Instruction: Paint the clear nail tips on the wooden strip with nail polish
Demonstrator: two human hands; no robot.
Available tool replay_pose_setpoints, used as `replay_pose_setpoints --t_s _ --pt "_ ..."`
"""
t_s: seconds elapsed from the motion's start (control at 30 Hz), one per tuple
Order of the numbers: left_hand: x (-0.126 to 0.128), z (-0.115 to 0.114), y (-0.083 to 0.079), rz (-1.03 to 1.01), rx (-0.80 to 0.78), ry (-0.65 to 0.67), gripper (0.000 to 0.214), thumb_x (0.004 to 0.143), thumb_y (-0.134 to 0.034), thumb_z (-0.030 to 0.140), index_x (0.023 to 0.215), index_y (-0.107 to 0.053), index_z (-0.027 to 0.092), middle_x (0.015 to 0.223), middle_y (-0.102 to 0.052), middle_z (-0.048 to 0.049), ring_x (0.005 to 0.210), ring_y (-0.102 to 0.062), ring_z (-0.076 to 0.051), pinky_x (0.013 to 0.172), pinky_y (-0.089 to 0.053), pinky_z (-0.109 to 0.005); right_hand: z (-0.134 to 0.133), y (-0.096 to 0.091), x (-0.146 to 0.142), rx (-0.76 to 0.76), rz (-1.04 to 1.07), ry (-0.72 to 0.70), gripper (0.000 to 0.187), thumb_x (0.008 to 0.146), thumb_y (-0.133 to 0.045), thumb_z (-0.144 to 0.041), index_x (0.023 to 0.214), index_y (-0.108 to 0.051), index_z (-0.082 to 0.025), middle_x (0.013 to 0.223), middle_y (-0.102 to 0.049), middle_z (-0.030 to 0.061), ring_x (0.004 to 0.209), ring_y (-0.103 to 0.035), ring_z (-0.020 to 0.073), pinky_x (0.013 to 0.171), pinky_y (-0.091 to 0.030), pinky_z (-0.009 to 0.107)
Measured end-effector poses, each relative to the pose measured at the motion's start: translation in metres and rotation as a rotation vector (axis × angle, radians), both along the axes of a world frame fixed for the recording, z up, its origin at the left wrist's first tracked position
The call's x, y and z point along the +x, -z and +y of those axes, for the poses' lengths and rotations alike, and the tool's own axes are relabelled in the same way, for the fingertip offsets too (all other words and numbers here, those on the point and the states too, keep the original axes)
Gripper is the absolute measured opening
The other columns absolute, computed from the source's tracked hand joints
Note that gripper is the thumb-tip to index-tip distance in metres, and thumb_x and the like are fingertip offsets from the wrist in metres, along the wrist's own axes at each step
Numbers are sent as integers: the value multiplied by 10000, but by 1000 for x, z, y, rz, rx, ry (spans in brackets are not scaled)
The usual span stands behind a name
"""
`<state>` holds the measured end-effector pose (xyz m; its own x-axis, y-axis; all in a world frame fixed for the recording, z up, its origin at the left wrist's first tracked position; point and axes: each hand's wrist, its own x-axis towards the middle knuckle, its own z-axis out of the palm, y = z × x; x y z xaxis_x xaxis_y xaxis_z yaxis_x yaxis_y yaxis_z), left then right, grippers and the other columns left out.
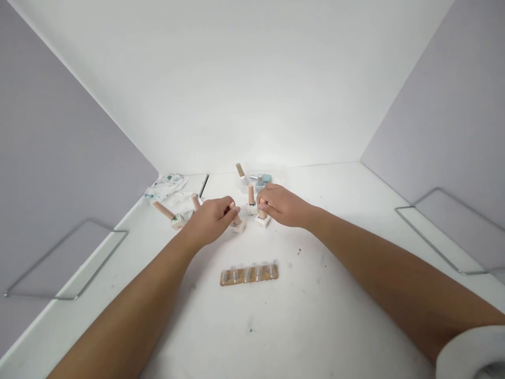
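White bench (pixel 315 316), walled by pale grey panels, is seen from above. At its middle, the wooden cap of a small white square-based bottle (pixel 238 224) is pinched by the curled fingers of the left hand (pixel 211 218). Just beside it, the cap of a second small white bottle (pixel 263 218) is gripped by the closed right hand (pixel 282 205). A third wooden-capped bottle (pixel 251 200) is seen upright between the hands. Nearer the viewer, a flat brown card with a row of clear blisters (pixel 249 274) is laid.
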<state>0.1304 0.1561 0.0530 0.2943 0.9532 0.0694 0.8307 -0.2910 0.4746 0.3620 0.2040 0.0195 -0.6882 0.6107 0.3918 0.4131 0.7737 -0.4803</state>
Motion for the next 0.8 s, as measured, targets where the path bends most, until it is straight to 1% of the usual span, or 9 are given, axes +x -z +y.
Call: replay_pose_setpoints --t_s 0.17,0.27,0.33,0.47,0.67,0.8 --pt "3 -5 0 17 13 14 316 942 -419 419 723 -504 207 673 -662 -5 564 -516 -154 559 -328 -282 -5 -2 -6 19 15 -43 186 964 -423 -257 807 -510 -208 824 -648 64 878 -528 223 815 -443 388" --pt "4 -7 1 27 13 20 316 941 -416 414 716 -493 206 647 -631 0 565 -511 -155 566 -330 -285 -7 -3 -7 27 18 -46 160 959 -430 -242 817 -497 -210 785 -655 50 858 -526 219 814 -439 384" --pt "4 -7 1 32 12 18 321 943 -411 414 711 -485 205 653 -631 2 552 -494 -148 564 -324 -285 -6 -2 -7 33 20 -34 173 961 -430 -252 803 -486 -211 765 -645 45 846 -523 217 810 -435 381" --pt "4 -7 2 41 15 19 321 948 -406 411 712 -480 206 659 -630 3 540 -477 -142 558 -313 -283 -2 1 -5 51 17 -13 197 965 -429 -276 792 -492 -207 807 -639 53 841 -523 215 824 -429 386" --pt "4 -8 5 59 42 43 308 947 -405 405 733 -498 204 702 -635 -19 595 -513 -162 576 -317 -289 0 4 -4 77 5 -9 189 964 -427 -275 811 -510 -203 802 -631 50 850 -525 216 851 -425 389" --pt "2 -11 8 61 71 54 287 944 -408 394 767 -526 202 697 -616 -19 612 -520 -169 591 -318 -293 0 5 -4 87 13 4 194 957 -431 -267 791 -505 -199 799 -619 57 835 -523 212 835 -426 386"
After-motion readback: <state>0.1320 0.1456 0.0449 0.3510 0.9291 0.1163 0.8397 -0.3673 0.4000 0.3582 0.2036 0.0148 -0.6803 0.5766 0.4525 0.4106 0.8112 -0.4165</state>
